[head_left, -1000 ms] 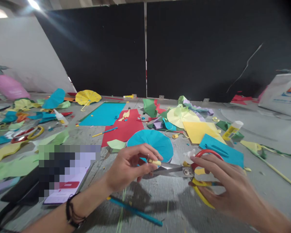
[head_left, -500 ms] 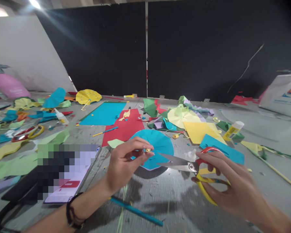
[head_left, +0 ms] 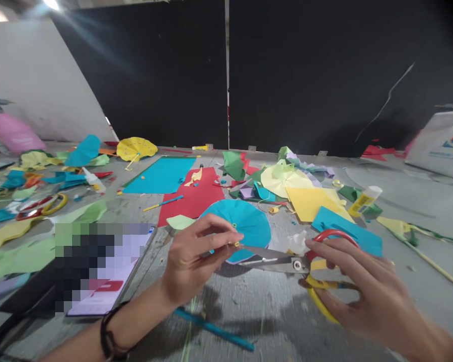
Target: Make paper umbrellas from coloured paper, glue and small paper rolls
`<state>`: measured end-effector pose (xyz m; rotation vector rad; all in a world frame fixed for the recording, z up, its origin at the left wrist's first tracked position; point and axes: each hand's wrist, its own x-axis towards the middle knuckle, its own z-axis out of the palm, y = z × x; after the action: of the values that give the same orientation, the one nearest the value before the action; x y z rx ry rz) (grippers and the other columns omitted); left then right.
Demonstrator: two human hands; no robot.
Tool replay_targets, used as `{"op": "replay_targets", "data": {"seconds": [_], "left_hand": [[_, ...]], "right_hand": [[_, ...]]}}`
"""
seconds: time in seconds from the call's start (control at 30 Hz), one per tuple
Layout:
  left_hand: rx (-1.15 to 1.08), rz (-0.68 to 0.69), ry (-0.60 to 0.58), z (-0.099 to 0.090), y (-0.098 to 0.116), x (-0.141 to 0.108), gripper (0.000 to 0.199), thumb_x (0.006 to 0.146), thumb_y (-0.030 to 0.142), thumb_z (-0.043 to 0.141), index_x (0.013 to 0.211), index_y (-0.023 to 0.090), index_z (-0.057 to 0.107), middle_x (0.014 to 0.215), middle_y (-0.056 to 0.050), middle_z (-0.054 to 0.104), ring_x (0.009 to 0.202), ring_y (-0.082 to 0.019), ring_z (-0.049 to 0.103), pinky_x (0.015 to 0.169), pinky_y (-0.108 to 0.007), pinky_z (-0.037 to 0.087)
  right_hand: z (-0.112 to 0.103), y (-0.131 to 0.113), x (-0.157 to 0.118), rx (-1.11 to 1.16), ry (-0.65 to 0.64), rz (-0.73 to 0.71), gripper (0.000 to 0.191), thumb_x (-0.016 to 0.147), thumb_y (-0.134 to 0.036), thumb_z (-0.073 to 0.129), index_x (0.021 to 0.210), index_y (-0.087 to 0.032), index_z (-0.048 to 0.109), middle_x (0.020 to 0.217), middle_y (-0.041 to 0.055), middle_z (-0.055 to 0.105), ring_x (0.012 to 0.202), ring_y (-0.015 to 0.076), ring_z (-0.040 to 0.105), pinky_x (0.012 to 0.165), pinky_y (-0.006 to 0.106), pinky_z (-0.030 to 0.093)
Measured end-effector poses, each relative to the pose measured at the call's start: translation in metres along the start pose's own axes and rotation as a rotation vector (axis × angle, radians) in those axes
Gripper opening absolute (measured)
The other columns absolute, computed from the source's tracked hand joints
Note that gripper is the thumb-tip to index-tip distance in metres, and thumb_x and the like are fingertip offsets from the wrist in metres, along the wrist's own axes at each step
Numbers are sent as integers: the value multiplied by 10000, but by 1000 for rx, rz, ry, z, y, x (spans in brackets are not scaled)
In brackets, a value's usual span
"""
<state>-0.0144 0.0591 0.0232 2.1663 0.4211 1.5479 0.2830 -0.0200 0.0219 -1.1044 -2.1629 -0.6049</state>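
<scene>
My left hand (head_left: 202, 254) pinches a small yellow paper roll (head_left: 237, 244) between thumb and fingertips, mostly hidden by them. In my right hand (head_left: 366, 286) is a pair of scissors (head_left: 296, 265) with one red and one yellow handle loop. Its blades stand apart and point left, and the upper blade's tip is at the yellow roll; whether it touches cannot be made out. Behind my left hand lies a round pleated blue paper disc (head_left: 251, 221) with a small ring at its middle. A blue paper stick (head_left: 215, 329) rests on the table below my left wrist.
A phone (head_left: 109, 276) lies left of my forearm. Beyond are red paper (head_left: 196, 201), a blue sheet (head_left: 160, 176), yellow paper (head_left: 317, 203) and a pleated yellow disc (head_left: 137, 148). A glue stick (head_left: 365, 201) stands right, a second pair of scissors (head_left: 41, 207) left. A dark panel (head_left: 154, 75) closes the back.
The scissors' upper blade has come up to the yellow roll as my left hand shifted slightly right and down. The small ring on the blue disc now shows above my fingers.
</scene>
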Motion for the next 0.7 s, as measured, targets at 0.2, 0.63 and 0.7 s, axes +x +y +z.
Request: {"op": "replay_targets", "data": {"seconds": [0.2, 0.63, 0.7], "left_hand": [[59, 11, 8, -1, 3, 2, 208, 899, -18, 708, 994, 145, 795, 955, -59, 694, 793, -110, 691, 601, -167, 580], [198, 59, 14, -1, 4, 3, 186, 889, -29, 701, 962, 118, 788, 935, -68, 702, 772, -114, 695, 624, -194, 568], [214, 63, 5, 0, 3, 2, 181, 889, -26, 702, 962, 116, 788, 933, -71, 702, 763, -116, 696, 610, -199, 559]], "right_hand": [[0, 0, 0, 3, -4, -17, 317, 978, -253, 612, 1279, -156, 631, 1059, 100, 762, 1000, 228, 738, 746, 299, 585], [-1, -1, 2, 3, -39, -15, 343, 963, -232, 605, 1297, -153, 615, 1069, 104, 764, 979, 229, 748, 705, 295, 593], [-1, -1, 1, 10, -49, -17, 359, 954, -220, 604, 1307, -155, 608, 1075, 104, 761, 979, 229, 747, 700, 297, 595]]}}
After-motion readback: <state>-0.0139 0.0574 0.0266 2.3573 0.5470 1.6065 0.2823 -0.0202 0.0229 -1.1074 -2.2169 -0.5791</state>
